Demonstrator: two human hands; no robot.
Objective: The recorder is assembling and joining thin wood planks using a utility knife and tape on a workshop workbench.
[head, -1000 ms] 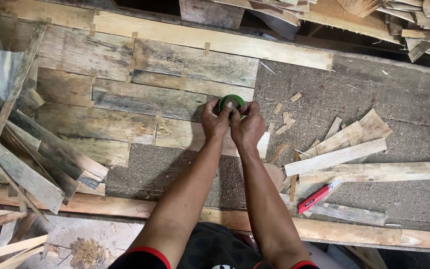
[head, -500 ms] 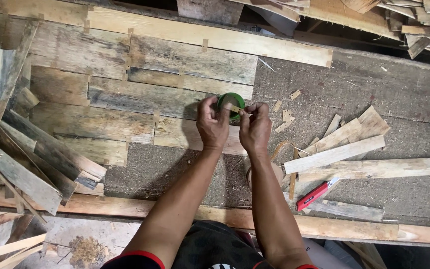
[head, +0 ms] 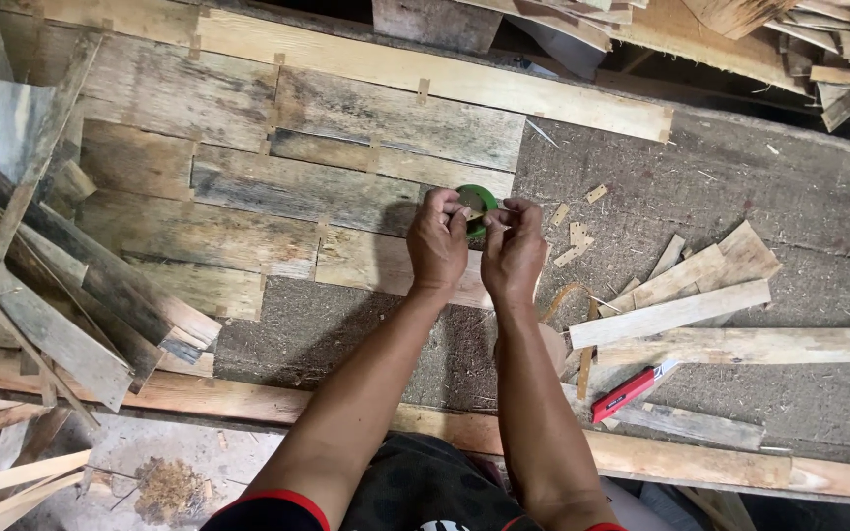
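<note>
My left hand (head: 436, 241) grips a green roll of tape (head: 478, 204) from the left side, fingers curled over it. My right hand (head: 514, 249) pinches at the roll's right edge with thumb and fingertips; whether a tape end is lifted is too small to tell. Both hands hover above weathered wooden planks (head: 297, 192) joined edge to edge with small strips of tape, lying on a grey fibrous board (head: 700, 187).
A red utility knife (head: 629, 391) lies to the right of my right forearm. Loose thin wood strips (head: 676, 310) lie at the right, a pile of offcuts (head: 41, 285) at the left. A long timber rail (head: 700, 457) runs along the near edge.
Both hands with the green roll have lifted slightly and shifted right; the right hand's fingers have moved onto the roll's edge.
</note>
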